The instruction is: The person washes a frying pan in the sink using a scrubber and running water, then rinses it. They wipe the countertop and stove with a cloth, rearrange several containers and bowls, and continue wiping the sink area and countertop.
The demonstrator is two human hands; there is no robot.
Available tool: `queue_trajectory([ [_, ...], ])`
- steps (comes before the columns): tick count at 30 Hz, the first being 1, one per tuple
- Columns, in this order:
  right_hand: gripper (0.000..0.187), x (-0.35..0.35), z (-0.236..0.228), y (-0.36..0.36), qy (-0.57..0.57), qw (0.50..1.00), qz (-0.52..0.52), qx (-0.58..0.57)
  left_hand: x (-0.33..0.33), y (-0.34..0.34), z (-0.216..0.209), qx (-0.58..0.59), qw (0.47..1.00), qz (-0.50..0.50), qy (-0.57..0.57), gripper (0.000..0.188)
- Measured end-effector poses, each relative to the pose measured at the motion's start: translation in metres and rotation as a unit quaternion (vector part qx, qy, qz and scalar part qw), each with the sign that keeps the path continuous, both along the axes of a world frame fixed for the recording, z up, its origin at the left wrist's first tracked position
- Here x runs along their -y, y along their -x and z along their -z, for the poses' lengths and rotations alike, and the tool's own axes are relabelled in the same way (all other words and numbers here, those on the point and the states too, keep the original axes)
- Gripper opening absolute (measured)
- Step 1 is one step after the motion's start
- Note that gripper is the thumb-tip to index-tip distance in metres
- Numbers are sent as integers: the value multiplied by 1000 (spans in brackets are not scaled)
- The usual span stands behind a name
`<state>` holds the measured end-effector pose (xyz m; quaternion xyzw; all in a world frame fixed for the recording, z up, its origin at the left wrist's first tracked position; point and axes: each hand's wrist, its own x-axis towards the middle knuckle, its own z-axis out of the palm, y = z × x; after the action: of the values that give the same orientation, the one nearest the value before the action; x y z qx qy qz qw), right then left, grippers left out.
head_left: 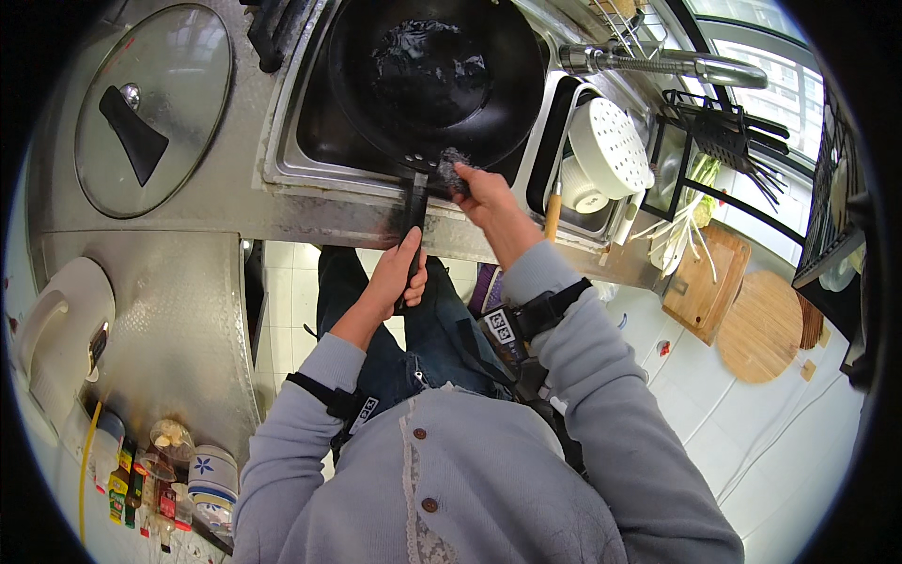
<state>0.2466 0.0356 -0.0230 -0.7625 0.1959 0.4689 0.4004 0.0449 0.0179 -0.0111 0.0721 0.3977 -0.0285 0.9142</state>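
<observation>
- While the left hand (395, 273) is gripping the black handle (416, 207) with curled fingers, the wok (432, 85) is sitting mouth-up over the large basin of the steel sink (319, 179). Whether it is touching the basin floor, I cannot tell.
- Right side: the right hand (489, 197) is pinching a dark, wiry scouring pad (454, 174) between thumb and fingers, near the wok's rim and just beside the handle's root.
- Weight: the wide bowl is probably feeling heavy and front-loaded, pulling away from a one-handed hold.
- Stiffness: bowl and handle are looking rigid and hardly fragile; the pad is presumably yielding under pressure.
- Surface: the wet-looking metal is likely making the rim slippery.
- Grip points: the handle is offering the surest hold; a second hand on the far rim would be balancing the load.
- Appearance: the wok is showing a round, deep, black interior, glossy highlights gathering at its bottom, with pale rivets (419, 158) fastening the handle.
- Surroundings: a glass lid (193, 85) is lying on the counter (246, 132) to the left; a white colander (609, 148) is standing to the wok's right.
</observation>
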Motion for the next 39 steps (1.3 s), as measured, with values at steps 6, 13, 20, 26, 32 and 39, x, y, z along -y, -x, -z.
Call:
queue_trajectory([
  [6, 11, 9, 10, -51, 28, 993, -50, 106, -5, 5, 3, 6, 1000, 6, 7, 51],
  [13, 33, -16, 39, -163, 108, 878, -286, 368, -11, 10, -1, -1, 1000, 12, 5, 48],
  [20, 36, -120, 36, -231, 71, 686, -460, 559, -14, 11, -3, -8, 1000, 20, 13, 47],
  [26, 32, -191, 23, -232, -65, 596, -538, 592, -12, 10, -3, -21, 1000, 11, 1, 47],
  [32, 33, -156, 26, -234, -30, 608, -527, 593, -9, 11, -8, -38, 999, -3, -4, 49],
  [39, 33, -20, 26, -168, 61, 735, -415, 533, -6, 5, -6, -52, 998, 10, -15, 49],
])
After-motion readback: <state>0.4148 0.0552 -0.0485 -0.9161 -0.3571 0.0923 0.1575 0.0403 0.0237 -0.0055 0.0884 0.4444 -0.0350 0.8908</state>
